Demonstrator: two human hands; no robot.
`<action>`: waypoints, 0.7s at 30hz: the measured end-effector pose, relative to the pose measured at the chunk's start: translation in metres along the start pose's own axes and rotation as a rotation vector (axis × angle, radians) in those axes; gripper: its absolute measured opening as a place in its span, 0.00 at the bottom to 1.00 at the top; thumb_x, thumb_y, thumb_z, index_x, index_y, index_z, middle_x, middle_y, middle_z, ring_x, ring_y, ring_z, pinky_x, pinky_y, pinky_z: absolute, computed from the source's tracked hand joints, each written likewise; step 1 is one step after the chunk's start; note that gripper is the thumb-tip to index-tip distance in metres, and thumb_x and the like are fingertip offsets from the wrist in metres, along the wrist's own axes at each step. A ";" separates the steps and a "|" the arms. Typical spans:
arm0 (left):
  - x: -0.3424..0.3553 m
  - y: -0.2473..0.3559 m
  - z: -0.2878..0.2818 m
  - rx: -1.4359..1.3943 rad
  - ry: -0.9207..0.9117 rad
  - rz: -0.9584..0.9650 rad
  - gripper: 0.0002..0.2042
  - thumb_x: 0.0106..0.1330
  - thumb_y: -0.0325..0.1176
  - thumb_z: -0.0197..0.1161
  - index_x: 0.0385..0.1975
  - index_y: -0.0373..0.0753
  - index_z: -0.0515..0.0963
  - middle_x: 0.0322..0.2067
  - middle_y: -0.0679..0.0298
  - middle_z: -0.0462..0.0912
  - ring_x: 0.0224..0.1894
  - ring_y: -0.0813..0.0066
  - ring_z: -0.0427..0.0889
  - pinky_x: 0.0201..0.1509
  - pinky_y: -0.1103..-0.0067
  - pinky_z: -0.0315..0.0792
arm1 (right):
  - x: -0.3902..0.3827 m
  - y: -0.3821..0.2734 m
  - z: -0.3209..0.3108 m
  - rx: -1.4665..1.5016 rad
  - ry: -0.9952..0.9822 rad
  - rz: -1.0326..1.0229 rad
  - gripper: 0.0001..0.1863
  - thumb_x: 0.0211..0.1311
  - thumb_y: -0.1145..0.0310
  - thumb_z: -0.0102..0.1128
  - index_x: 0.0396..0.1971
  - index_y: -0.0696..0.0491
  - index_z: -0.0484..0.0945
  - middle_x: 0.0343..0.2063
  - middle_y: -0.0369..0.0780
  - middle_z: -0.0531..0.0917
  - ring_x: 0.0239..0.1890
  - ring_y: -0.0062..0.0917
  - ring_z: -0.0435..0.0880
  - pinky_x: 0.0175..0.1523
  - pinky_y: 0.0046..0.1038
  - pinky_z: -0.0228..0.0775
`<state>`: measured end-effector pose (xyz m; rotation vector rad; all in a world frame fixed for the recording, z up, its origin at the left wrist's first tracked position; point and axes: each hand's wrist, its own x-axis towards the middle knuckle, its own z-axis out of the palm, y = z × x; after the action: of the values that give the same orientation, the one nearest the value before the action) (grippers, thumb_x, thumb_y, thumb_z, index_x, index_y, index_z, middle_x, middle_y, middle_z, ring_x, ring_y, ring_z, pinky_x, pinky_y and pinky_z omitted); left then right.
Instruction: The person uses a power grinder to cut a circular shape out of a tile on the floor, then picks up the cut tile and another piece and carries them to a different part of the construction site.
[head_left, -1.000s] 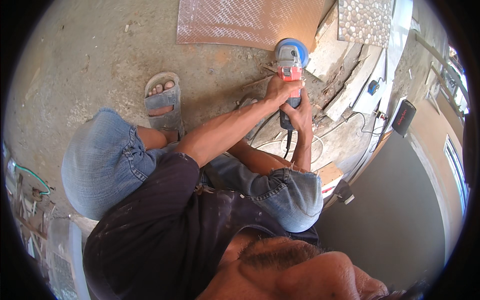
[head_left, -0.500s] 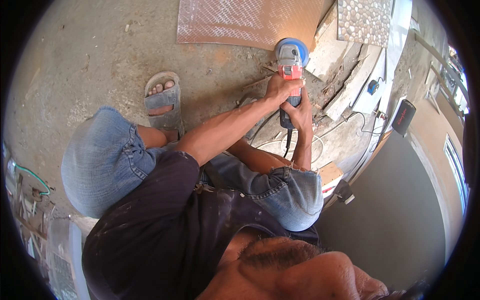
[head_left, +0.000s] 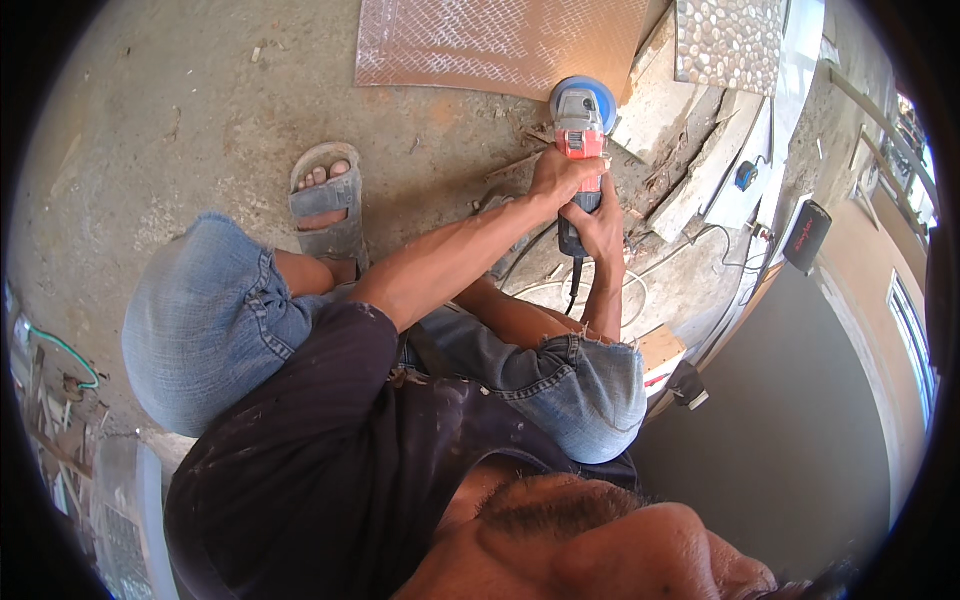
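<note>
Both hands hold a red, grey and black angle grinder [head_left: 576, 142] in front of me. My left hand [head_left: 560, 180] is closed round its red body, thumb laid across the top. Just behind, my right hand [head_left: 602, 228] wraps the black rear handle, where the power cord leaves. A round blue disc or pad [head_left: 606, 100] shows at the grinder's head, partly hidden beneath it. The disc lies at the near edge of a brown tile [head_left: 450, 60] with a pale criss-cross pattern. Whether disc and tile touch, I cannot tell.
A pebble-patterned tile [head_left: 728, 45] rests on pale broken boards [head_left: 690, 190] at the right. Beyond them sit a small blue and black round object [head_left: 746, 174] and a black speaker-like box [head_left: 808, 236]. A white cable [head_left: 645, 290] loops near my right forearm. My sandalled foot [head_left: 328, 205] is left.
The brown tile sits very slightly further right. My hands and the grinder look almost unmoved, and the grip is the same.
</note>
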<state>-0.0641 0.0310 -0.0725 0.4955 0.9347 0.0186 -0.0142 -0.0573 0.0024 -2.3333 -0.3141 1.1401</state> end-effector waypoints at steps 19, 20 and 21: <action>-0.002 0.005 0.002 0.068 -0.010 -0.043 0.15 0.55 0.38 0.73 0.39 0.37 0.83 0.34 0.63 0.84 0.35 0.75 0.83 0.41 0.74 0.76 | 0.001 0.008 0.001 0.108 -0.011 0.025 0.40 0.46 0.66 0.70 0.63 0.56 0.67 0.38 0.44 0.85 0.38 0.28 0.84 0.45 0.30 0.76; -0.001 0.005 0.002 0.061 -0.022 -0.036 0.16 0.55 0.38 0.73 0.39 0.37 0.83 0.34 0.63 0.84 0.35 0.75 0.83 0.41 0.74 0.76 | 0.002 0.008 0.000 0.109 -0.006 0.026 0.40 0.46 0.66 0.70 0.63 0.56 0.67 0.38 0.44 0.85 0.38 0.28 0.84 0.45 0.30 0.76; 0.000 0.005 0.003 0.054 -0.033 -0.030 0.16 0.55 0.38 0.73 0.39 0.37 0.83 0.34 0.63 0.84 0.35 0.74 0.83 0.41 0.74 0.76 | 0.002 0.009 0.000 0.110 -0.002 0.028 0.40 0.46 0.66 0.70 0.63 0.56 0.67 0.38 0.44 0.85 0.38 0.28 0.84 0.45 0.30 0.76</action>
<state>-0.0612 0.0342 -0.0691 0.5299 0.9119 -0.0422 -0.0130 -0.0643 -0.0038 -2.2473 -0.2144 1.1437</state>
